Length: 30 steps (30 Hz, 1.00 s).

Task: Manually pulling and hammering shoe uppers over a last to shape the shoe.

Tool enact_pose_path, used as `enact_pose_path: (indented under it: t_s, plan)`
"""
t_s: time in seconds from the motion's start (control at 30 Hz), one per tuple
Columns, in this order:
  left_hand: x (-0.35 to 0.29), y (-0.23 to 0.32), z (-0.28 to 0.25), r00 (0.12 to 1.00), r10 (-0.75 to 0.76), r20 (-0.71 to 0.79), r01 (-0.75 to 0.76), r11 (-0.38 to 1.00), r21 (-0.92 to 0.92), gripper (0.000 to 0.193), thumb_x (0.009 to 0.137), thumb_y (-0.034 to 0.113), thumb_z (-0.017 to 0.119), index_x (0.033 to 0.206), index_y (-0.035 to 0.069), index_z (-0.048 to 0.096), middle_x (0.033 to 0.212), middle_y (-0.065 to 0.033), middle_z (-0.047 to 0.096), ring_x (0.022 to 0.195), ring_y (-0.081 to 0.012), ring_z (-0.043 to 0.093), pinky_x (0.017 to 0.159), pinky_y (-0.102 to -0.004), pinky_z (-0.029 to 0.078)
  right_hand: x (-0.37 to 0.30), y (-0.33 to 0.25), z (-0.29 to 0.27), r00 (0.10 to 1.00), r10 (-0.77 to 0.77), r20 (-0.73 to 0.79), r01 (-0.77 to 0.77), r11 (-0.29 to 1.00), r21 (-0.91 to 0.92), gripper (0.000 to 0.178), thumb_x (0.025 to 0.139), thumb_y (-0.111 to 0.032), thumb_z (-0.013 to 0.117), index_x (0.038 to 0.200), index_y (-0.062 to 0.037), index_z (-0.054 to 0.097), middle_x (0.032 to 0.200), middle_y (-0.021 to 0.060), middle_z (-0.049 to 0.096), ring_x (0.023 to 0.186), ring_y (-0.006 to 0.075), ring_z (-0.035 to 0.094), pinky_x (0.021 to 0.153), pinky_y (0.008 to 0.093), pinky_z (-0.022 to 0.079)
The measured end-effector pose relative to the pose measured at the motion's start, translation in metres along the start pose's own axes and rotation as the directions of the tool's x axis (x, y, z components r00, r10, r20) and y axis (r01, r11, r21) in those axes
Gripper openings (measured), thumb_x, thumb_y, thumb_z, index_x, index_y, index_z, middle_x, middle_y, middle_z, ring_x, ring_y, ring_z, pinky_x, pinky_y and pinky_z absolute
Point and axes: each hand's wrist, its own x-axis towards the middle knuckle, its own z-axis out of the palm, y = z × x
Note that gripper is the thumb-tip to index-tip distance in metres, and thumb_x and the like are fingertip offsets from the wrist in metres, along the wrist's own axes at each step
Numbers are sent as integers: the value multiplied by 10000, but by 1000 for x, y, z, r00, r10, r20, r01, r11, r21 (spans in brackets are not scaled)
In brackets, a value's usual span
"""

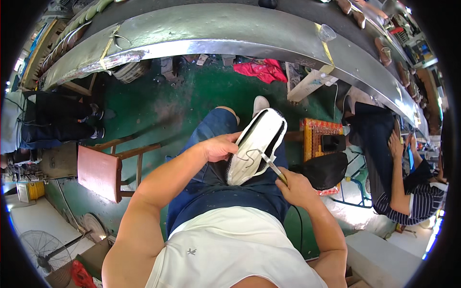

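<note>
Held white shoe (257,139), padded stool (99,173) at left; metal-edged bench (201,31) ahead

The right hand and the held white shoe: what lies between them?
In the head view, a metal tool spans between the right hand and shoe.

I see the long bench edge (192,26) gleaming, smooth metal. The white shoe upper (253,138) looks matt and slightly creased; the hand tool (270,163) has a bright metal shaft. The stool's seat (98,173) is smooth and leathery above wooden legs (139,170); the shorts (206,132) are matt cloth.
</note>
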Motion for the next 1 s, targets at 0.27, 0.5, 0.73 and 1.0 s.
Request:
enact_pose_path:
  t_s: [0.27, 0.5, 0.73, 1.0]
  plan:
    - [-3, -61, 14, 944, 279, -178, -183, 888, 423, 1019, 805, 96, 769, 1624, 22, 166, 1533, -162, 449, 1418, -232, 413, 1196, -340, 292, 15, 1, -10, 951, -292, -102, 242, 909, -340, 532, 893, -141, 649, 1369, 54, 511, 1082, 191, 628, 971, 355, 653, 806, 425, 549]
    - [-16, -56, 16, 938, 284, -200, -101, 775, 624, 1068, 806, 149, 809, 1616, 2, 129, 1526, -215, 439, 1413, -264, 425, 1189, -338, 307, 40, -33, -29, 906, -422, 20, 325, 665, -672, 442, 803, -94, 667, 1215, 51, 599, 1020, 136, 647, 949, 334, 657, 757, 391, 558]
    - [-13, -65, -1, 933, 286, -217, -113, 807, 580, 1031, 813, 140, 836, 1590, -16, 177, 1493, -173, 469, 1391, -238, 436, 1179, -345, 324, 56, -24, -9, 928, -331, 171, 358, 920, -162, 176, 897, -183, 665, 969, -28, 625, 883, 199, 672, 841, 414, 665, 755, 510, 533]
    - [-15, -54, 7, 945, 262, -197, -81, 769, 634, 1085, 797, 137, 841, 1611, 6, 135, 1500, -177, 466, 1400, -248, 434, 1177, -349, 329, 43, -33, -24, 945, -306, 115, 322, 810, -490, 157, 896, -127, 634, 977, 3, 600, 859, 180, 674, 826, 343, 692, 697, 447, 557]
